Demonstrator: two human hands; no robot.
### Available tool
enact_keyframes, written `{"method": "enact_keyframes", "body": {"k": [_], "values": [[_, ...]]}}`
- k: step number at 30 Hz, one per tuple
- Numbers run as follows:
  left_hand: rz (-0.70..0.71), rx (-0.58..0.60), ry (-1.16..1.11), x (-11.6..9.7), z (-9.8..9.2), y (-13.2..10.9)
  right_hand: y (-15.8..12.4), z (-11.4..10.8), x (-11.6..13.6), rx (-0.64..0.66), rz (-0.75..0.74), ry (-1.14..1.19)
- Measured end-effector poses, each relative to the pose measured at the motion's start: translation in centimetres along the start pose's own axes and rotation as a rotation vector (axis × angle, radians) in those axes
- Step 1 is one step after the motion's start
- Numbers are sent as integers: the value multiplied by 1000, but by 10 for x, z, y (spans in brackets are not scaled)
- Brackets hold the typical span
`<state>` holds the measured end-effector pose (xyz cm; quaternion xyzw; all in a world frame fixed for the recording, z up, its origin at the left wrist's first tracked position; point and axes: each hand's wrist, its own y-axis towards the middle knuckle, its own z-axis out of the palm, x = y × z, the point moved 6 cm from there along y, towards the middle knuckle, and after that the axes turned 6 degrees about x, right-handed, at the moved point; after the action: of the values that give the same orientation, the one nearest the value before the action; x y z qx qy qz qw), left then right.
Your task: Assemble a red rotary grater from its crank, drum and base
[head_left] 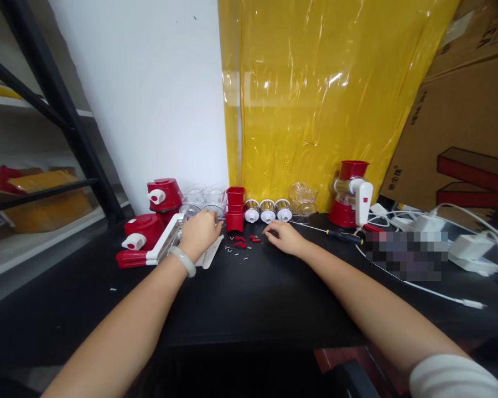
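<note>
My left hand (201, 235), with a pale bangle at the wrist, reaches over the white crank arms (166, 240) with red grips. Its fingers curl downward, and what they hold, if anything, is hidden. A flat white piece (211, 253) shows below that hand. My right hand (285, 236) rests low over the black table, fingers loosely bent with the thumb apart, and nothing visible in it. Small red parts (240, 242) lie between my hands, with several tiny screws (236, 254) in front. Behind them stand a red feed chute (234, 209) and metal grater drums (268, 211) with white ends.
Red grater bodies (145, 231) are at left, with clear cups (209, 196) behind. A clear base (304, 199) and an assembled rotary grater (351, 196) stand at right. A screwdriver (344, 237), white chargers (471, 247) and cables (431, 296) lie near my right arm. A cardboard box (460, 121) stands beyond.
</note>
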<state>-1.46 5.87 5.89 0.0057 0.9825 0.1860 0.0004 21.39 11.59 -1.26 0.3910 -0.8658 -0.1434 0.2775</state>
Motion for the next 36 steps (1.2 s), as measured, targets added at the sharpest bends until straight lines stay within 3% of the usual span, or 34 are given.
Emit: {"method": "enact_keyframes", "body": {"k": [3,8,12,19,36], "values": [[-36,36,87,4,-2,0,-2,3,11,0,-63,-96],[-33,62,158,5,-1,-1,-6,23,22,183,-3,-158],[-66,124,159,8,3,0,-7,32,32,254,6,-155],[-113,227,140,9,13,0,-7,23,47,259,-39,-148],[-68,292,109,-5,18,-7,-7,19,48,295,-30,-198]]}}
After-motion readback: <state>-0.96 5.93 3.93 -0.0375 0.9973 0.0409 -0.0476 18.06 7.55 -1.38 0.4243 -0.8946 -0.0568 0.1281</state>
